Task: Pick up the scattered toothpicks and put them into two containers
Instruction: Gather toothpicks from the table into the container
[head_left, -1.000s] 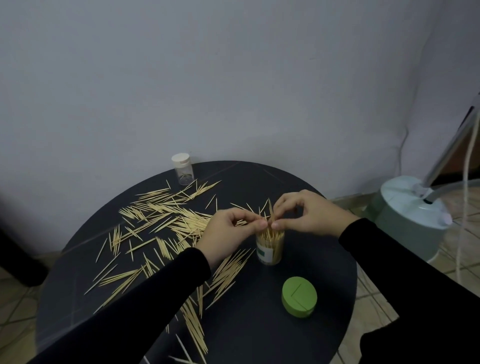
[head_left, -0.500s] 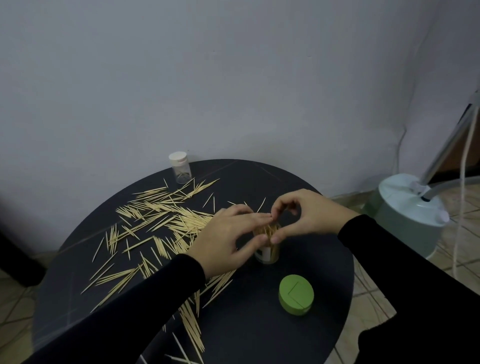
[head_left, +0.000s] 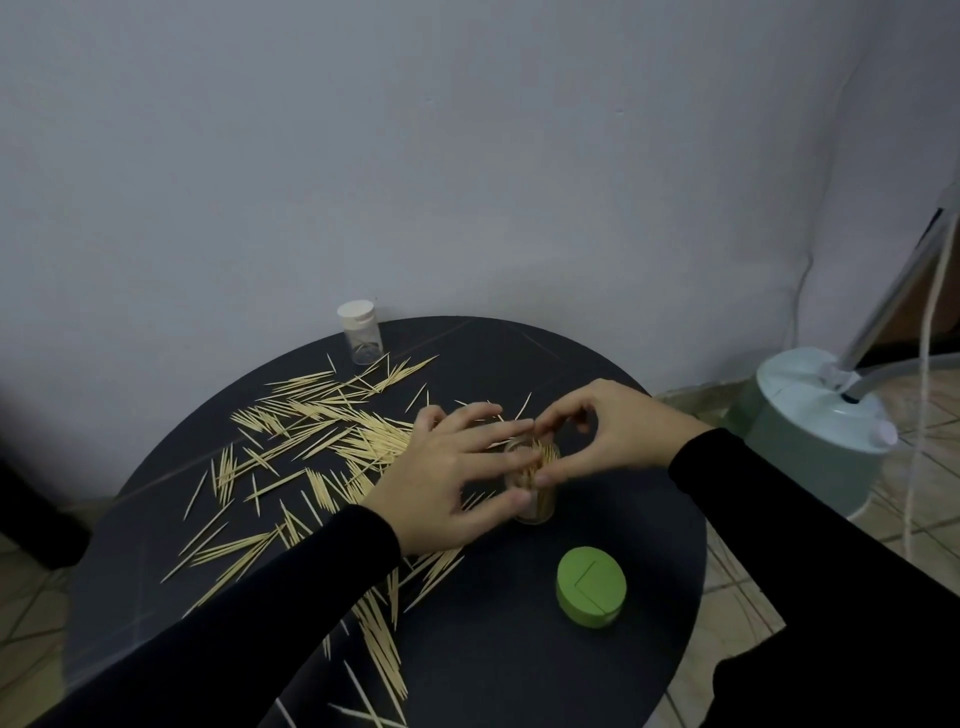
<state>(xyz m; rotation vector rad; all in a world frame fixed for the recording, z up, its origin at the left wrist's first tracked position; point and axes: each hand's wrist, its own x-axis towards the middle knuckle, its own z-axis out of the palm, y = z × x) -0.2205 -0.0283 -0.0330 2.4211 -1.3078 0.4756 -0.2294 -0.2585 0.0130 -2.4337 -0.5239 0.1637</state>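
Loose toothpicks (head_left: 322, 441) lie scattered over the left half of the round black table (head_left: 519, 660). A small clear jar (head_left: 537, 506) stands near the middle with toothpicks upright in it. My left hand (head_left: 447, 483) reaches over it with straight, spread fingers, and its thumb touches the jar's side. My right hand (head_left: 613, 431) comes from the right, its index finger and thumb curled round the toothpick tops at the jar's mouth. A second clear container (head_left: 361, 338) with a white cap stands at the table's far edge.
A green round lid (head_left: 591, 584) lies on the table in front of the jar. A pale green appliance base (head_left: 815, 431) with a pole and cords stands on the tiled floor to the right. A grey wall rises behind the table.
My left hand has let go of the toothpick bundle and spread its fingers flat over the jar. The toothpicks have dropped lower into the jar. My right hand stays at the jar's mouth.
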